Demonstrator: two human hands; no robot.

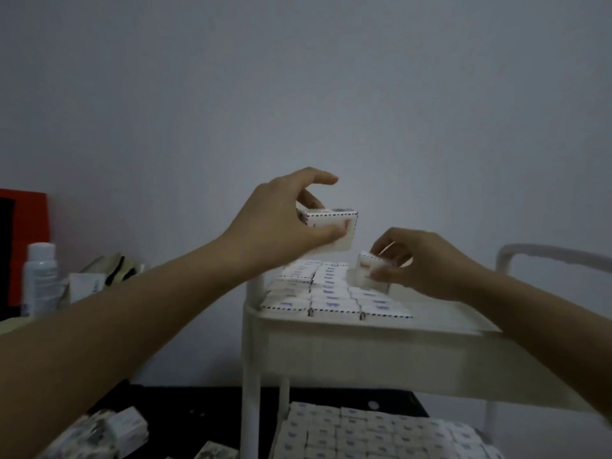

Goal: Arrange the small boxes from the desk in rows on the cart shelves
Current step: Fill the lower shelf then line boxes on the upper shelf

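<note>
White card box (369, 271), pinched between thumb and fingertips of the right hand (427, 263), low over the far end of the laid rows (328, 293) on the cart's top shelf (364, 339). Bare shelf lies to its right, likeliest next spot. Second box (334, 231), gripped by the left hand (275, 226), held higher over the far-left corner. Loose boxes (122, 429) wait on the desk (198, 409).

no readable text, blurred purple print on small boxes (334, 303), bottle (41, 279) label illegible
</note>
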